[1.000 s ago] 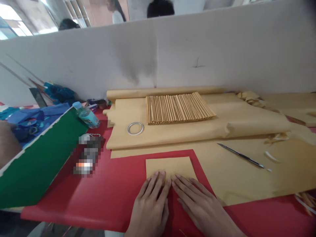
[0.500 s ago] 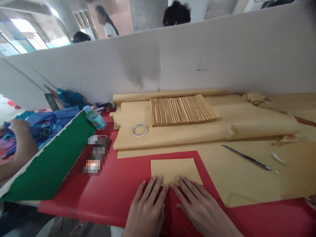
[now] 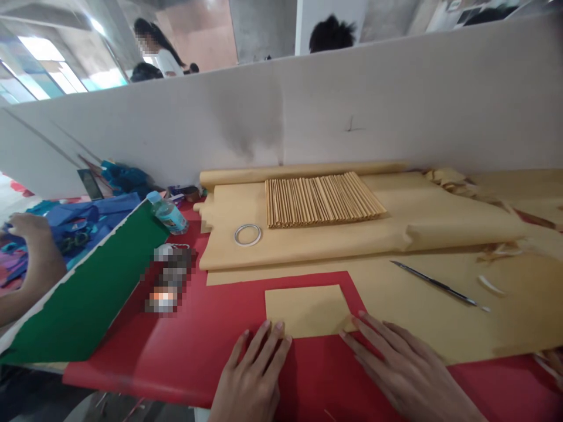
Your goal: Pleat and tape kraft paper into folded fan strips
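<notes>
Resting spread out and flat, not gripping anything, the fingers of the left hand (image 3: 253, 378) and right hand (image 3: 398, 366) sit on the two near corners of a small brown sheet (image 3: 308, 310) lying on the red tabletop (image 3: 220, 351). Looks to me like the lining-up or smoothing bit; can't tell if the sheet's a single layer or folded. Next move, I'd say, calls for a light touch and even pressure so the edge doesn't skew.

Just beyond it there's a big brown sheet (image 3: 461, 328) with a craft knife (image 3: 433, 283) on it, then a ring of tape (image 3: 247, 244) and a bundle of pleated strips (image 3: 321, 202) sitting on more brown paper. Off to the left: a bottle (image 3: 170, 217), a green panel (image 3: 88, 299) and someone else's arm (image 3: 41, 275) behind it.

Brands? Nope. The bottle's label is too small to read, and the wall (image 3: 396, 105) only has a cross-like mark.
</notes>
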`<state>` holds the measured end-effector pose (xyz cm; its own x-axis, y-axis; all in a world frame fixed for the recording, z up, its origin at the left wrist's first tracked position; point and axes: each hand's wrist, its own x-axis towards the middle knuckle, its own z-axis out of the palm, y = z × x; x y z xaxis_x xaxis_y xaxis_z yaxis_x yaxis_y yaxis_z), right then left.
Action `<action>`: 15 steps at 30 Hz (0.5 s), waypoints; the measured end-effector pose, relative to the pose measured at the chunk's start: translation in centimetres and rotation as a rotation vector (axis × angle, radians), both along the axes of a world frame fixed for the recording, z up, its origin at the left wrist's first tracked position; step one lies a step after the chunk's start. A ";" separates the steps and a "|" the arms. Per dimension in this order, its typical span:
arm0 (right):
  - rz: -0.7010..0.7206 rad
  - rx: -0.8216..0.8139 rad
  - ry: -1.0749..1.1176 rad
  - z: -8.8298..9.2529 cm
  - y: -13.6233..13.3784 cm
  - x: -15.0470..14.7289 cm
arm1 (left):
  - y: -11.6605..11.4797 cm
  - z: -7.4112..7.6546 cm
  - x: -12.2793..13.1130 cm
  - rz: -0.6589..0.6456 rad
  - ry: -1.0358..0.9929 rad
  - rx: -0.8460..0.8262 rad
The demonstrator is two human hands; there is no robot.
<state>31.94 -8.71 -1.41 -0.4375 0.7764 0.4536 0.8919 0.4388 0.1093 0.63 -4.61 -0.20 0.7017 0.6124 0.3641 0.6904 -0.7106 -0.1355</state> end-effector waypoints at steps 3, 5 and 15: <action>-0.035 -0.004 -0.036 0.0 -0.1 0.1 | -0.6 -0.8 0.2 0.038 -0.051 0.010; -0.053 -0.003 -0.063 -0.1 0.0 -0.1 | -1.3 -1.7 0.4 0.085 -0.058 0.019; -0.127 -0.084 -0.091 1.2 4.6 -3.4 | -2.9 -3.6 4.0 0.103 -0.169 -0.030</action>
